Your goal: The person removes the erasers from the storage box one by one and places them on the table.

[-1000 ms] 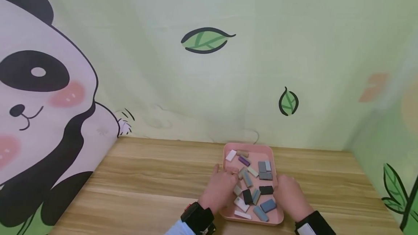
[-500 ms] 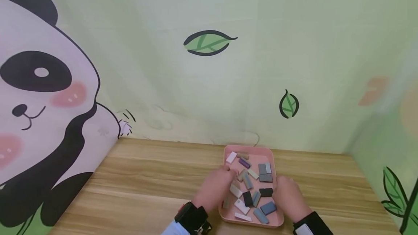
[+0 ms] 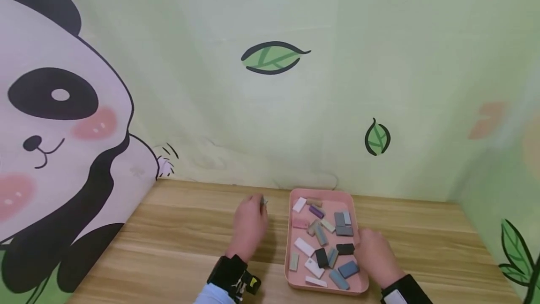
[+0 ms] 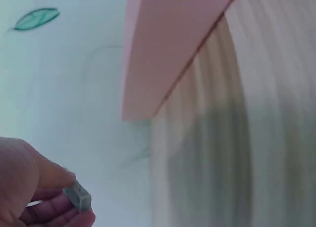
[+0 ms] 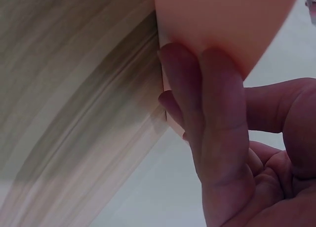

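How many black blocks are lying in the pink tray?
2. One black block lies near the middle of the pink tray; the other black block lies toward its right wall, beside the right hand. That hand may hide more.

The left hand (image 3: 250, 223) is stretched forward, with the back of the hand facing up and the wrist straight. Its thumb and fingers (image 4: 59, 207) are curled together at the tips and pinch something small between them. A black band is around the left wrist, and a light blue sleeve shows behind it. The right hand (image 3: 375, 256) is lower and closer to the body. Its fingers (image 5: 217, 118) are straight and lie side by side, pressing flat, while the thumb stands apart. A black band is also on the right wrist.
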Tool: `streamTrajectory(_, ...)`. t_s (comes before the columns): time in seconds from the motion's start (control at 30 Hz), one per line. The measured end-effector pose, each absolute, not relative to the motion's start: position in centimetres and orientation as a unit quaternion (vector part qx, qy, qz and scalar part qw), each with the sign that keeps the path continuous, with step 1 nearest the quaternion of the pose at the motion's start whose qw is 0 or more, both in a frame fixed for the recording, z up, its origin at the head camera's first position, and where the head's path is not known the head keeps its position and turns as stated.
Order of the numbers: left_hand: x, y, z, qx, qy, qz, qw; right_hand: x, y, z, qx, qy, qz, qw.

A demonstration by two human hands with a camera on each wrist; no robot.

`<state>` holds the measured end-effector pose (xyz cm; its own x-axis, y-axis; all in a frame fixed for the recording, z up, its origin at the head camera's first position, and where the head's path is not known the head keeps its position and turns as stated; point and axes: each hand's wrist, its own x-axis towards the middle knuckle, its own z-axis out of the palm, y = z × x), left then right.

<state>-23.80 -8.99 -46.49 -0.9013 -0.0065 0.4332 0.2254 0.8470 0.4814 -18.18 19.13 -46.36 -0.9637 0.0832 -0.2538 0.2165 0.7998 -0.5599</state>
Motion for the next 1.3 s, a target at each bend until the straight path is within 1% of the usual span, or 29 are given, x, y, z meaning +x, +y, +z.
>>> streamTrajectory(0.13, -24.2, -9.9, -47.5, -0.022, -0.939, -0.278, 0.201, -18.3, 19.2, -46.5, 0.085, 0.942, -0.307, 0.109)
streamTrajectory(0.37, -24.1, -10.5, -48.7, 0.015, -0.944, -0.284, 0.166, -18.6, 19.0, -46.7, 0.087, 0.938, -0.317, 0.107)
streamTrajectory(0.6, -24.5, -10.5, -49.1, 0.046, -0.945, -0.277, 0.166, -19.1, 19.0, -46.7, 0.084, 0.938, -0.32, 0.104)
streamTrajectory(0.77, -24.4, -10.6, -49.6, 0.071, -0.945, -0.286, 0.14, -19.1, 19.0, -46.6, 0.083, 0.936, -0.323, 0.114)
streamTrajectory(0.9, -24.3, -10.6, -50.1, 0.087, -0.948, -0.28, 0.122, -18.9, 18.9, -46.7, 0.074, 0.937, -0.324, 0.105)
streamTrajectory(1.3, -24.7, -10.5, -50.5, 0.09, -0.949, -0.275, 0.125, -19.2, 18.8, -46.6, 0.082, 0.938, -0.317, 0.114)
